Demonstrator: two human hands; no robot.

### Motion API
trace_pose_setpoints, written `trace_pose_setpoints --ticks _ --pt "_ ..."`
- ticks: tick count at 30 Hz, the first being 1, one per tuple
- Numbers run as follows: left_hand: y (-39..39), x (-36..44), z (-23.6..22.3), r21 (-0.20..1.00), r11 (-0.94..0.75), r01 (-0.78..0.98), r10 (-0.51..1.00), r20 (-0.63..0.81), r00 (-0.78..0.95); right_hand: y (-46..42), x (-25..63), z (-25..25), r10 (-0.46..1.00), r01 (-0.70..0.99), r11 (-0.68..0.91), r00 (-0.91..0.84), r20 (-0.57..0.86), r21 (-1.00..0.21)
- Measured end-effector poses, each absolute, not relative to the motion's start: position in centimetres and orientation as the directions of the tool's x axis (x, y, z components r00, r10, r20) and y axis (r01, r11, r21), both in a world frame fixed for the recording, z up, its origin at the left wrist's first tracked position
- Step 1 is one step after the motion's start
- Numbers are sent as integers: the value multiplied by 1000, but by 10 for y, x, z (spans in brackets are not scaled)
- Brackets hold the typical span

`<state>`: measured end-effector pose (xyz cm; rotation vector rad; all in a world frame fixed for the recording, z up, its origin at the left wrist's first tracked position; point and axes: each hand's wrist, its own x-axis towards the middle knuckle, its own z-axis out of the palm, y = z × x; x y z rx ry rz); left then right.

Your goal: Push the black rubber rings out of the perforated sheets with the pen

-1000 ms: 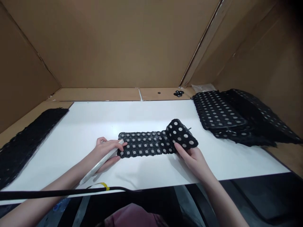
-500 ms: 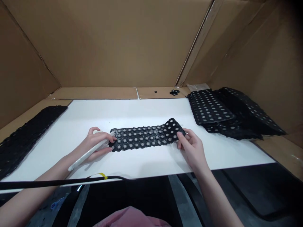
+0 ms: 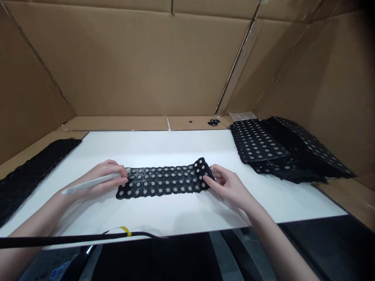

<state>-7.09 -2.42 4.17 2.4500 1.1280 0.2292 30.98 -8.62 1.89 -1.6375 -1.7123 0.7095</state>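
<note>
A black perforated strip (image 3: 164,180) with rows of round grey spots lies across the white board. Its right end is curled up, and my right hand (image 3: 227,183) pinches that end between thumb and fingers. My left hand (image 3: 109,175) is closed around a slim white stick-like tool (image 3: 90,184). The tool's near end points back over the wrist, while its tip lies at the strip's upper left corner. Left fingertips touch the strip's edge there; whether they also grip it I cannot tell.
Black spotted sheets (image 3: 258,140) are piled at the right. A dark stack (image 3: 35,171) lies at the left. Small black rings (image 3: 213,122) sit on the cardboard ledge behind the white board (image 3: 164,146). A black cable (image 3: 73,239) crosses the front edge; cardboard walls enclose the back.
The view has tilted up. My left hand has closed its fingers toward the strip's upper left corner, and the white tool lies flatter. My right hand keeps hold of the curled end.
</note>
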Motion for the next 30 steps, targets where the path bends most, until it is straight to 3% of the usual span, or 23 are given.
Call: trace_pose_setpoints --ticks 5,9,11,16,21,30 --pt "-11 -39 51 461 -617 638 742 72 667 -46 334 38 967 879 105 20 255 -466" --pt "11 -7 50 629 -550 550 731 45 680 23 343 39 951 893 188 -61 304 -410" --pt "22 9 45 713 -484 508 738 20 675 62 344 33 949 918 140 -18 316 -371" --pt "40 29 25 802 -398 446 763 19 647 141 342 9 907 947 8 128 401 -322" --pt "46 27 10 839 -305 451 815 -15 579 189 340 -8 900 956 -25 148 410 -291" --pt "50 24 7 868 -237 436 798 -82 597 236 330 -27 906 932 -87 221 362 -353"
